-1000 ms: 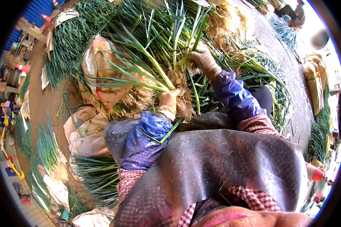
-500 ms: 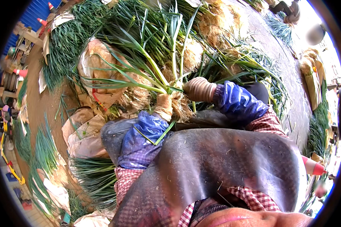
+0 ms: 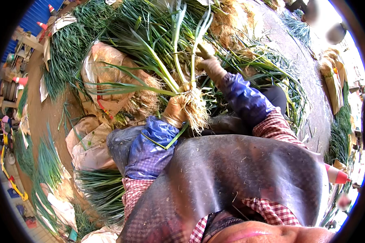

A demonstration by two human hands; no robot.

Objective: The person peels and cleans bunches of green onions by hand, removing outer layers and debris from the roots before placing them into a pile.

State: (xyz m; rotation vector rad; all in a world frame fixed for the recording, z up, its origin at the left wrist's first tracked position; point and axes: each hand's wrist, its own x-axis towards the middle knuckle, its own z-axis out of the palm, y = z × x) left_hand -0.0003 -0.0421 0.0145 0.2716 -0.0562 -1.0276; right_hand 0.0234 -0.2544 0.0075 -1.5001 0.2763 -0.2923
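Heap of onions (image 3: pixel 156 44) spreads beyond the green onion bunch (image 3: pixel 183 84). My dark apron (image 3: pixel 247 174) is on the near side of the bunch, wrapped bundle (image 3: pixel 111 67) to its left. Bunch sits in my left hand (image 3: pixel 175 112): stalks fan up and away, roots spill past the hand's right side. Left fingers closed on the base, partly hidden. Right hand (image 3: pixel 211 65) just right of the bunch's stalks, fingers bent; can't tell if gripping anything.

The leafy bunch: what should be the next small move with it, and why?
Perhaps the right hand should gather the stalks: they fan apart above the roots, where the left hand grips the leafy bunch, and the right hand is close beside the rightmost stalk.
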